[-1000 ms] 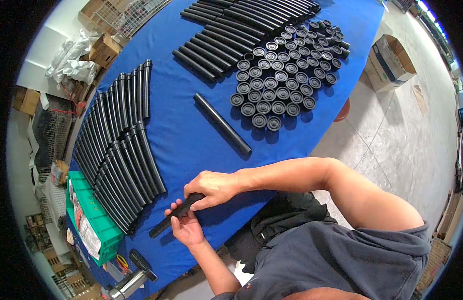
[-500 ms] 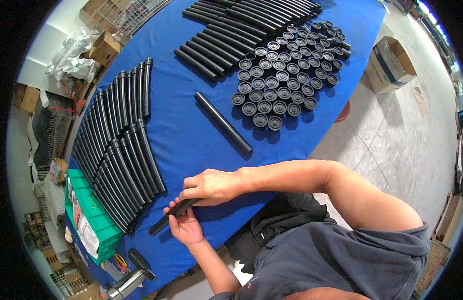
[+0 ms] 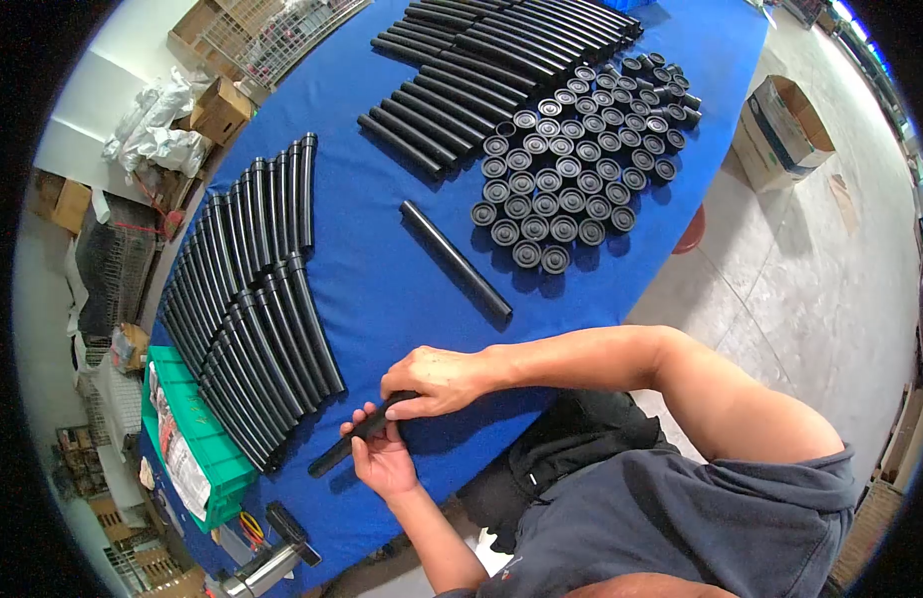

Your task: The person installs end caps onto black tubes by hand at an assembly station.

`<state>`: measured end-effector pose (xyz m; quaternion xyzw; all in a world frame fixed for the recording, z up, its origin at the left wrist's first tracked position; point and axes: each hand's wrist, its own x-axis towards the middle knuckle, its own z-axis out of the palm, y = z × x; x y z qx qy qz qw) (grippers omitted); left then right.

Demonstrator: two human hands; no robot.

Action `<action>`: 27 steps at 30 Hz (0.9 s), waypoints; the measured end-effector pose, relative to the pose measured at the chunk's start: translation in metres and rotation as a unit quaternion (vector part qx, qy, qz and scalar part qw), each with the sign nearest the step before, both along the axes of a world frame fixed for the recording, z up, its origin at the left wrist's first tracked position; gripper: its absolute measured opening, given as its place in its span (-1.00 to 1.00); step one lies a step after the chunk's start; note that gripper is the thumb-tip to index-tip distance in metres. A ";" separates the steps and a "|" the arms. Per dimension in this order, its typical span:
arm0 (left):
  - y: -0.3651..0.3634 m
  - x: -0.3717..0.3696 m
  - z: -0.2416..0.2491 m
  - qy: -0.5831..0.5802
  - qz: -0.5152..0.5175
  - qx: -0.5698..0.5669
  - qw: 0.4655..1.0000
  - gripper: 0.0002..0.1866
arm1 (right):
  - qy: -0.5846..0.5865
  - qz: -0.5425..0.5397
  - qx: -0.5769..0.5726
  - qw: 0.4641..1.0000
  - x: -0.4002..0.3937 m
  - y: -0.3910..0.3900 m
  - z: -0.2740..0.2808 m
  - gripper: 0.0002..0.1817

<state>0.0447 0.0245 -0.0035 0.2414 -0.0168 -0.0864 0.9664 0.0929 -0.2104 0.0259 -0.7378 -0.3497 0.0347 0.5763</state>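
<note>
Black tube | both hands keep grip | right hand barely shifted

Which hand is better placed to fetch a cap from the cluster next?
Right. The right hand grips the tube at its upper end, on the side nearer the caps. The left hand cradles the tube from below, farther from them.

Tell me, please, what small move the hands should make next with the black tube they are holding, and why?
Probably press the right hand further along the black tube, since it covers the tube's near end while the left hand grips it from below. Whether a cap sits under the palm cannot be seen.
</note>
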 end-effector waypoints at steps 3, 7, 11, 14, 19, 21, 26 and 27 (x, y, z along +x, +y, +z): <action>0.001 0.001 -0.003 0.011 0.007 -0.001 1.000 -0.75 | -0.105 -0.034 -0.002 0.994 -0.009 -0.008 0.013 -0.61; 0.001 0.000 -0.003 0.004 0.004 -0.006 1.000 -0.74 | -0.082 -0.021 0.030 0.996 -0.005 0.000 0.002 -0.62; 0.001 0.000 -0.005 -0.001 0.011 0.018 1.000 -0.74 | -0.036 -0.020 -0.015 0.999 -0.005 -0.004 0.005 -0.61; -0.001 0.001 -0.001 0.015 0.011 -0.027 0.999 -0.73 | -0.116 -0.032 0.007 0.993 -0.006 -0.004 0.007 -0.60; 0.000 -0.001 -0.002 0.007 0.012 -0.003 1.000 -0.72 | -0.014 0.004 -0.012 1.000 -0.004 -0.003 0.003 -0.61; 0.003 0.000 -0.006 0.016 0.024 0.004 1.000 -0.71 | -0.101 -0.040 -0.003 0.994 -0.007 -0.005 0.009 -0.64; 0.002 -0.002 -0.006 -0.004 0.016 -0.001 1.000 -0.72 | -0.107 -0.027 0.017 0.994 -0.004 -0.001 0.000 -0.61; 0.001 -0.002 -0.004 -0.006 0.014 0.003 1.000 -0.72 | -0.101 -0.027 0.015 0.994 -0.003 -0.001 -0.002 -0.62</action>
